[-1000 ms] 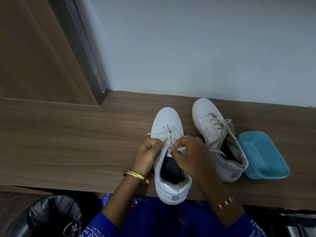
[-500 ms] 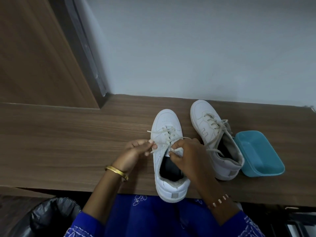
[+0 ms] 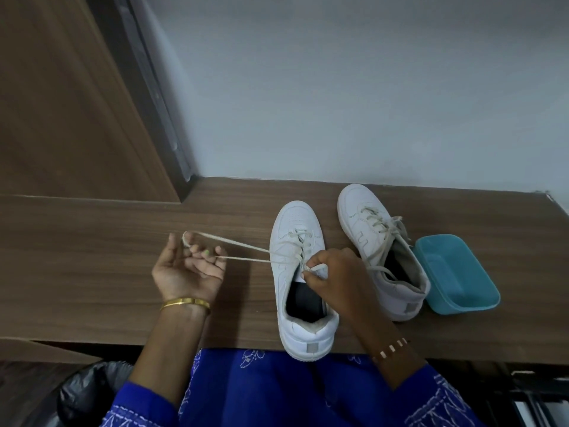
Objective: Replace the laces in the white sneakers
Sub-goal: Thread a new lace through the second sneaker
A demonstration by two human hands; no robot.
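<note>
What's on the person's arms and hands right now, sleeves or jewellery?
Both arms have blue sleeves with white embroidered patterning, pushed up above bare forearms. The left wrist has a plain gold bangle. The right wrist has a bracelet of small pale rectangular links. One left fingernail looks light green.

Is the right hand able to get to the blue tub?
Probably yes. The blue tub sits open, but the other sneaker stands between, and the right hand pinches a lace.
</note>
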